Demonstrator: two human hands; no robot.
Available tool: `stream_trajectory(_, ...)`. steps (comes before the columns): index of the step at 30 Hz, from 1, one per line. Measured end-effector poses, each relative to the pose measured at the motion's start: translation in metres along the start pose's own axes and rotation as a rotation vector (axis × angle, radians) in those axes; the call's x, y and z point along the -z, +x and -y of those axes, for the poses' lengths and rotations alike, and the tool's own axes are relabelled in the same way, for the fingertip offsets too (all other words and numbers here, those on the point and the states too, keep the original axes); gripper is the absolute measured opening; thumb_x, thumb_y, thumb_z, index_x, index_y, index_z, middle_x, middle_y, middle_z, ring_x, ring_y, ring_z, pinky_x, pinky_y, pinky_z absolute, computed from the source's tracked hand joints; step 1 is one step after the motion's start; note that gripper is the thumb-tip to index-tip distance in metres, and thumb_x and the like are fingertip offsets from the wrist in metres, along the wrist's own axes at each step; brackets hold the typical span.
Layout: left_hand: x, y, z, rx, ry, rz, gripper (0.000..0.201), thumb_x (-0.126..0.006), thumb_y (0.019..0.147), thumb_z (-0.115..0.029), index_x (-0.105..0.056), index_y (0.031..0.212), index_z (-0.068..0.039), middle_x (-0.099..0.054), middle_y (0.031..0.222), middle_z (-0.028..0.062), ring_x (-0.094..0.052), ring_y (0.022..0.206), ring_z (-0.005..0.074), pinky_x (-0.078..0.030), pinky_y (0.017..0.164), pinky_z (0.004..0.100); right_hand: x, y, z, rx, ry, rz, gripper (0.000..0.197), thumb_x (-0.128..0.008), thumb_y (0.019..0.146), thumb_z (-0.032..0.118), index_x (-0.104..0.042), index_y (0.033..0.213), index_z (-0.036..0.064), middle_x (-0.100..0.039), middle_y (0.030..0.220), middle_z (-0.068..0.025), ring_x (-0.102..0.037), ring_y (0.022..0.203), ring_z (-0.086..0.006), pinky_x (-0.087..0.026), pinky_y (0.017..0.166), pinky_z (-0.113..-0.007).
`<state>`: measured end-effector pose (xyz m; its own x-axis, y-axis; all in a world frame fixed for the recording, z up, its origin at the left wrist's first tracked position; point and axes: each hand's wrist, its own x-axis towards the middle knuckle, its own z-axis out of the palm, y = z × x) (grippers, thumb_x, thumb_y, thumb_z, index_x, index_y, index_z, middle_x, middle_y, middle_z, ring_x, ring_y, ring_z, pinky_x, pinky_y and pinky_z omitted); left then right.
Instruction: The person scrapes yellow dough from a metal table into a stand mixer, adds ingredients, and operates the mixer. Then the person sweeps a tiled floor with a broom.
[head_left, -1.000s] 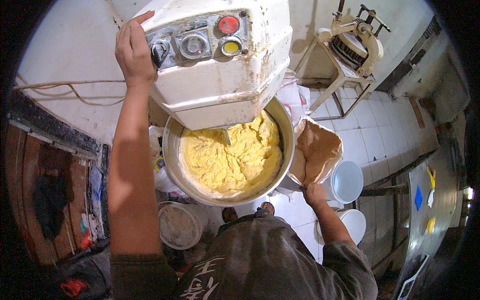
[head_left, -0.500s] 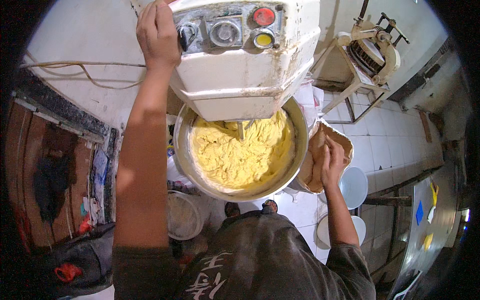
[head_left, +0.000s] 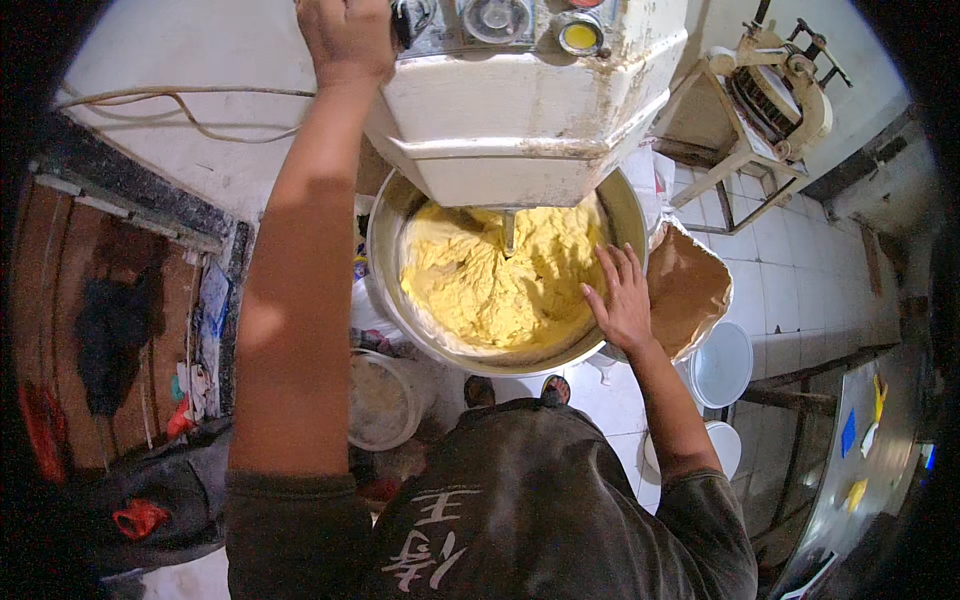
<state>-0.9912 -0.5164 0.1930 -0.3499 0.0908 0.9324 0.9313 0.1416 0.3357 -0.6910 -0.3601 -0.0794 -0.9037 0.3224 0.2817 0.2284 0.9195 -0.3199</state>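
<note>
Yellow dough [head_left: 470, 295] looks rough, lumpy in metal bowl [head_left: 387, 250], right hand [head_left: 625, 302] empty, fingers loosely spread, left hand [head_left: 350, 42] at mixer [head_left: 505, 105], grip unclear.

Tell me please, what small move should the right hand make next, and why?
I would probably draw the right hand back outside the metal bowl: its fingers reach in over it, close to the yellow dough, and a metal mixing tool stands in that dough.

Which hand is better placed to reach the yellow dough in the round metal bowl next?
Probably the right hand: it is open over the edge of the round metal bowl, beside the yellow dough. The left hand is up beside the white mixer.
</note>
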Motion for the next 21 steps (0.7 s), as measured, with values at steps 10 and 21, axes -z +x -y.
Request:
stream_trajectory(10,-0.001,0.002,-0.004,0.014,0.053,0.027,0.043,-0.031,0.097,-0.026,-0.062,0.094,0.004,-0.061,0.101,0.0187,-0.056,0.097,0.0308,-0.039,0.09,0.0367,0.004,-0.008,0.008,-0.045,-0.01,0.021,0.063,-0.055,0.085,0.038,-0.036,0.138,0.0107,-0.03,0.142,-0.0181,-0.019,0.135,-0.0401,-0.024,0.106,-0.051)
stream_trajectory(21,-0.004,0.002,0.027,-0.14,0.091,0.059,0.038,-0.031,0.094,-0.022,-0.064,0.103,-0.005,-0.063,0.104,0.0121,-0.055,0.102,0.0277,-0.037,0.095,0.0369,-0.007,-0.078,-0.004,-0.275,-0.024,-0.097,0.059,-0.053,0.087,0.027,-0.034,0.14,0.0125,-0.016,0.149,-0.0214,-0.009,0.136,-0.0462,-0.016,0.108,-0.054)
